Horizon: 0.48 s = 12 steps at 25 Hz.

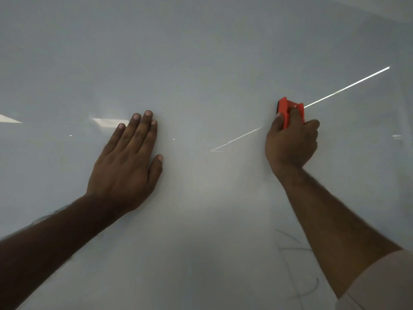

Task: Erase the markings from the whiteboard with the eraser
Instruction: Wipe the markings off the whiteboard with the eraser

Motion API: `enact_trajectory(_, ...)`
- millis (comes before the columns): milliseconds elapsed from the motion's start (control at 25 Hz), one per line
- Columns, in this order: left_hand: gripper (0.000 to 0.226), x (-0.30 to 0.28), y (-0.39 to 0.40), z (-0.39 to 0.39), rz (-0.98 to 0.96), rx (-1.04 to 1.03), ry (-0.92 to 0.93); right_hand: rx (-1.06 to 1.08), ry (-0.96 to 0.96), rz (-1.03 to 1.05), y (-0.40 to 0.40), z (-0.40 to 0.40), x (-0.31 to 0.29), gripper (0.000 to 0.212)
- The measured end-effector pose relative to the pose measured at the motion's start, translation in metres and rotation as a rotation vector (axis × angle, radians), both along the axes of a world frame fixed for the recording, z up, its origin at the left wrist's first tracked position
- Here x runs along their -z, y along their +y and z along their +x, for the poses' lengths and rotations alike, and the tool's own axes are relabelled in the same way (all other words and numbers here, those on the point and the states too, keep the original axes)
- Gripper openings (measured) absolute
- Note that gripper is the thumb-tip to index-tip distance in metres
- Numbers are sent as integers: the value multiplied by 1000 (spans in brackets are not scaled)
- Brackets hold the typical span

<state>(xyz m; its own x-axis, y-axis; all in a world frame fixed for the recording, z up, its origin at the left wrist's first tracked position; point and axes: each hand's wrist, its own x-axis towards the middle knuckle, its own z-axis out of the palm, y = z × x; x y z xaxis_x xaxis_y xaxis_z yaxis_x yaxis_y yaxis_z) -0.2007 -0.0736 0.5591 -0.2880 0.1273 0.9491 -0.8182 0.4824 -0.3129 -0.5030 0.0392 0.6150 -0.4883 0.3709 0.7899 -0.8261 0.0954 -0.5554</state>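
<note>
The right hand (290, 142) grips an orange eraser (290, 111) against the whiteboard (201, 63), right of frame centre. The left hand (127, 162) lies flat, fingers (138, 130) outstretched. Faint pen markings (295, 249) show at lower right.

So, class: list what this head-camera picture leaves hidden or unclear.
- Orange plastic eraser: its lower part is covered by the right hand.
- Faint dark marker strokes: too faint to read, partly behind the right forearm.
- Glossy whiteboard: its lower and left borders are cut off by the frame.
</note>
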Motion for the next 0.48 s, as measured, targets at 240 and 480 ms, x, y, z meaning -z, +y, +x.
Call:
enact_trajectory(240,67,1,1,-1,23,7,9,43,-113,-36,3,-20,92,45)
enact_trajectory(480,66,5,2,-3,27,23,22,43,-222,-106,3,-19,163,45)
